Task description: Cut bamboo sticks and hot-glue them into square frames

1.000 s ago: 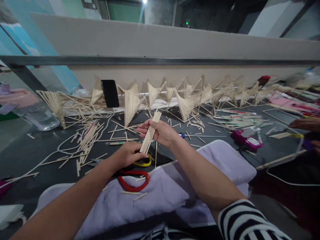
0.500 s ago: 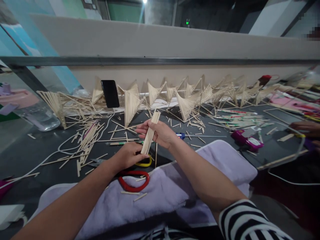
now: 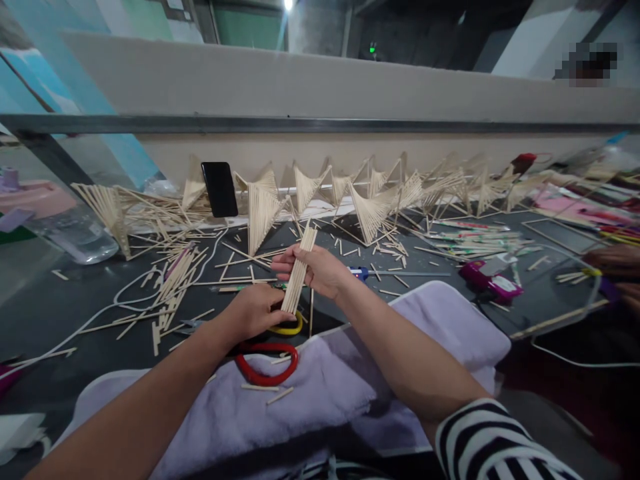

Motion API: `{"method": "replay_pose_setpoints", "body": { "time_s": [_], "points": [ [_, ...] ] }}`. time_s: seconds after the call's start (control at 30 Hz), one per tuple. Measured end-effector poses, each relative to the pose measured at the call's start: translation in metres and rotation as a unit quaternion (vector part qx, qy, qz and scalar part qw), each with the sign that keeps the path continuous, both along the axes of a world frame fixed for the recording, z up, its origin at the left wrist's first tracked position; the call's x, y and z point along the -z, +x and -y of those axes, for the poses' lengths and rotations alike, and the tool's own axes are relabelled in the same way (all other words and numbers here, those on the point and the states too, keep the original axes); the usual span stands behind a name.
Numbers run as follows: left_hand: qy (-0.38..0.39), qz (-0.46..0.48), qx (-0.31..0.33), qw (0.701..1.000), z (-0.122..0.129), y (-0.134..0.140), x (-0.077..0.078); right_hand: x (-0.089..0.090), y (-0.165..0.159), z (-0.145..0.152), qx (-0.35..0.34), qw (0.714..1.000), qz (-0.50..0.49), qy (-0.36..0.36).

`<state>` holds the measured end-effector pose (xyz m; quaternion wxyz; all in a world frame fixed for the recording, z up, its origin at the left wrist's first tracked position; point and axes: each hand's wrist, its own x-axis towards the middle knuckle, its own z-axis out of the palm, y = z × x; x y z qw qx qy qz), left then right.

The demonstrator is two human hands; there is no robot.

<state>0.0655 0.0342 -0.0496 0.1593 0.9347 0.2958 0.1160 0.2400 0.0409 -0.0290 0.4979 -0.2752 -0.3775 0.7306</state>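
Note:
A small flat bundle of thin wooden sticks slants between my hands above the table. My right hand grips its upper part, thumb across the front and the other fingers behind. At the lower end, my left hand pinches the sticks between thumb and fingers. Just below the left hand lie a red scissor handle and a yellow loop; my left hand and forearm hide part of them. Short stick pieces rest on the lilac towel in front of me.
Several twisted stick models line the wall behind a propped phone. Loose sticks and a white cable lie left, beside a water jug. Rightward are a blue tool, a magenta device and another person's hand.
My hands and the bundle stay almost in place. The view shifts slightly. At the right, the other person's hand and the sticks by it have moved a little.

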Motion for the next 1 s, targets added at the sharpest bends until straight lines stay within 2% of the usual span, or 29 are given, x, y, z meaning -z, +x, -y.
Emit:
{"method": "replay_pose_setpoints", "body": {
  "time_s": [0.4, 0.73, 1.0],
  "points": [
    [-0.017, 0.013, 0.010, 1.000, -0.0033, -0.0012, 0.0061, -0.0029, -0.0008, 0.0009, 0.010, 1.000, -0.001, -0.010],
    [0.044, 0.007, 0.009, 0.999, -0.0012, -0.0006, 0.0065, -0.0045, -0.0021, 0.0021, 0.023, 1.000, -0.001, -0.010],
    [0.054, -0.009, 0.007, 0.998, -0.0033, -0.0020, 0.0045, -0.0067, 0.0037, -0.0004, 0.025, 1.000, -0.013, -0.012]
  ]
}}
